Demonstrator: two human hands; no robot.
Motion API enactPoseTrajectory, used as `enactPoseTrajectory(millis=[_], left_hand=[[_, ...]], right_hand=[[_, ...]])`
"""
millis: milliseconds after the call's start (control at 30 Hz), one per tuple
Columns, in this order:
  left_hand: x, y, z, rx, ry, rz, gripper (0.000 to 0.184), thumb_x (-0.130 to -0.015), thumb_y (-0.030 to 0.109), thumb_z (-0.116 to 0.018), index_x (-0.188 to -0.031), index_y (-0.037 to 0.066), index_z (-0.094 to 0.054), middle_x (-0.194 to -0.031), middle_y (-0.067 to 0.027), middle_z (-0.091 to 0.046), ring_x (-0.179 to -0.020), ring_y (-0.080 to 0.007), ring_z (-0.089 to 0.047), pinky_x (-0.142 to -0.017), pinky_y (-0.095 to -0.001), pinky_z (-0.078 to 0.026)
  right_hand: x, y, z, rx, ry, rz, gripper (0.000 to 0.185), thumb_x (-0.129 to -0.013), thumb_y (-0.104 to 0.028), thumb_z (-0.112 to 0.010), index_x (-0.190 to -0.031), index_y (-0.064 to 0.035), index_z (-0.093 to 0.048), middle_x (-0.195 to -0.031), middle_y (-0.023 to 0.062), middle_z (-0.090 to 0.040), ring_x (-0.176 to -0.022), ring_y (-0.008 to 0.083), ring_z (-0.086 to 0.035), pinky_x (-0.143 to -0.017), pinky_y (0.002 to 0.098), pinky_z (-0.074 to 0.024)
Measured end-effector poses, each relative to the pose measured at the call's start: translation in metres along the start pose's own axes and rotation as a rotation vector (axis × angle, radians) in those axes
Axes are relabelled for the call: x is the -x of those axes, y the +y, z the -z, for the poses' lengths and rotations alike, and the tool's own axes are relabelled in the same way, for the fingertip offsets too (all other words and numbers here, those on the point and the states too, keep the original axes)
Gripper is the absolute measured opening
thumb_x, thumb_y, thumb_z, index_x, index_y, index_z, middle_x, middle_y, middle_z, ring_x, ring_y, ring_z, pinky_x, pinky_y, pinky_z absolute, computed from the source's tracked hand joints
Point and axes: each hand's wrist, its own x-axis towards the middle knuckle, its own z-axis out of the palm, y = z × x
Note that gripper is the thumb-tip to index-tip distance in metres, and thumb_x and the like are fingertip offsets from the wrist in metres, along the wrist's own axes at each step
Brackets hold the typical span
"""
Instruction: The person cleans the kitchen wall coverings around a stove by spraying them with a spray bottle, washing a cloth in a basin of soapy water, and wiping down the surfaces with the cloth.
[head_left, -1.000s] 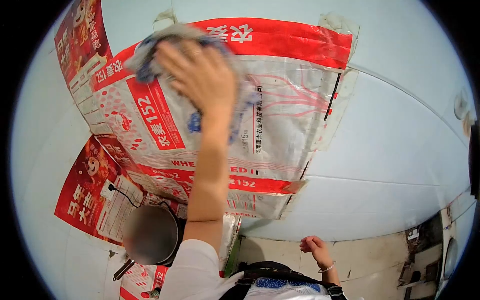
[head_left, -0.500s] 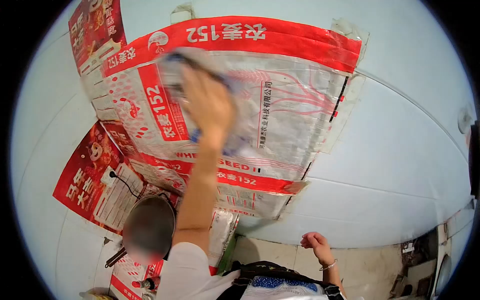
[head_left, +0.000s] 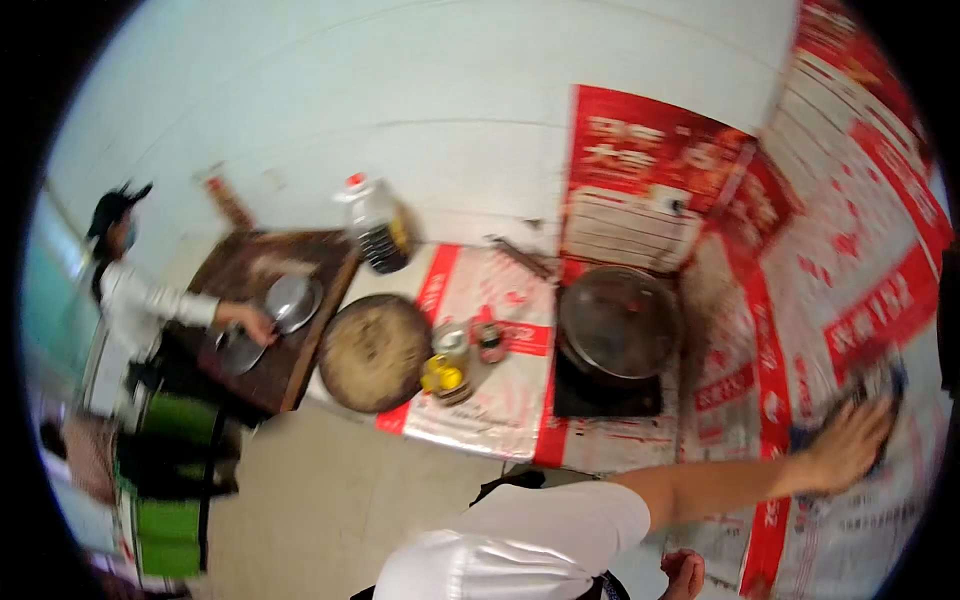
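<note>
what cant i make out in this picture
In the head view:
- Most of the cloth: hidden under the left hand.
- Right hand: partly cut off by the bottom edge.
- Inside the pot: covered by its lid.
- Small print on the red poster: blurred.

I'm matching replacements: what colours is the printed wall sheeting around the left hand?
The sheeting is mainly red and whitish grey, clearest in the head view.

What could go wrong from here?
The left hand, laid over a blue-grey cloth, might wrinkle or tear the red-and-white printed sheeting on the wall. The outstretched bare forearm could perhaps bump the round dark pan on the flat black cooktop.
</note>
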Motion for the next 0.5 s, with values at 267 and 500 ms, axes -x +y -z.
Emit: enactPoseTrajectory(millis=[267,500], left_hand=[[0.026,-0.007,0.005,0.052,0.083,-0.179,0.048,-0.091,0.024,-0.04,-0.128,-0.006,-0.044,-0.144,-0.0294,-0.024,-0.135,-0.0411,-0.022,-0.11,-0.054,-0.015],[0.029,-0.03,-0.005,-0.678,0.612,-0.462,0.037,-0.089,0.039,-0.053,-0.119,0.018,-0.059,-0.134,-0.0134,-0.047,-0.096,-0.0264,-0.056,-0.075,-0.0409,-0.047]], right_hand=[[-0.061,0.021,-0.011,0.134,-0.064,0.112,0.024,-0.095,-0.022,-0.052,-0.098,-0.0005,-0.062,-0.087,0.0095,-0.064,-0.074,0.0169,-0.059,-0.066,0.0295,-0.0497],[-0.078,0.014,-0.031,0.424,0.051,0.338,0.023,-0.094,-0.02,-0.053,-0.095,0.0018,-0.061,-0.083,0.0089,-0.062,-0.07,0.0154,-0.053,-0.062,0.029,-0.0449]])
